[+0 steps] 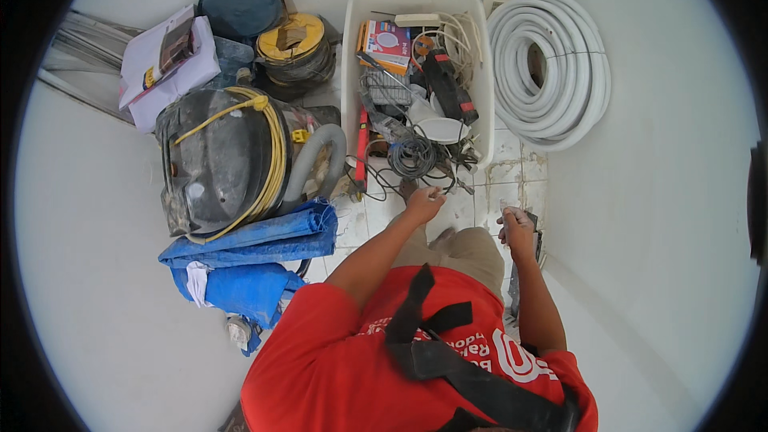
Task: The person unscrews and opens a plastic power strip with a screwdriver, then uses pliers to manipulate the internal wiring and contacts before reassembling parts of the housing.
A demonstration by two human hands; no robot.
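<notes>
My left hand [424,204] is closed just below the front of a white plastic bin [350,72], near a coil of dark wire [412,157] and loose cables; what its fingers hold, if anything, is too small to make out. My right hand [516,228] is closed lower right of the bin, with something small and pale at its fingertips. The bin holds boxes [384,44], a black-and-red tool [448,88], cables and other items. A red level [361,148] leans at its left front.
A large white hose coil [576,72] lies right of the bin beside a wall. On the left are a dusty vacuum [212,168] with yellow cable, folded blue tarps [240,248], a yellow spool [290,32], a dark bucket [240,4], papers [148,64] and metal strips [84,40].
</notes>
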